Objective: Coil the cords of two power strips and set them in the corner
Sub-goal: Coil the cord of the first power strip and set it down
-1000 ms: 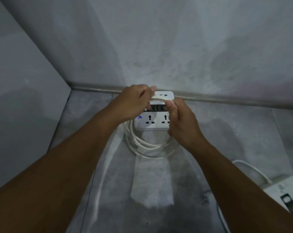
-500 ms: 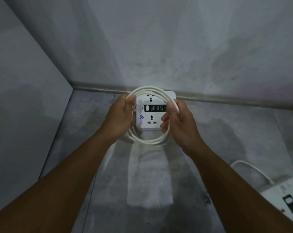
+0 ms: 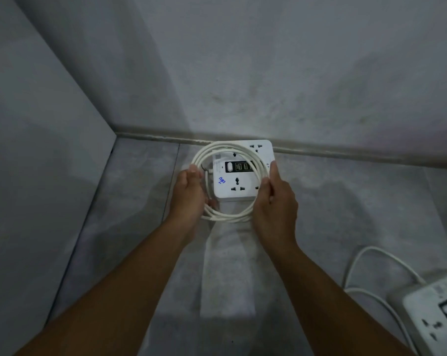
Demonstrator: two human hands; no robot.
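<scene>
A white square power strip (image 3: 240, 186) lies flat on the grey floor against the back wall, sockets and a black USB panel facing up. Its white cord (image 3: 230, 217) is wound into a round coil that lies over the strip. My left hand (image 3: 190, 194) grips the coil's left side and my right hand (image 3: 275, 199) grips its right side. A second white power strip (image 3: 434, 319) lies at the lower right edge, partly out of view, with its cord (image 3: 366, 255) loose on the floor in an open loop.
Two grey walls meet at the corner (image 3: 116, 136) to the left of the first strip. A pale skirting strip (image 3: 345, 151) runs along the back wall. The floor (image 3: 130, 201) is grey tile.
The coil was lifted from the floor in front of the strip and spread round over it. My hands moved apart to the coil's two sides. The view widened to show more of the second strip.
</scene>
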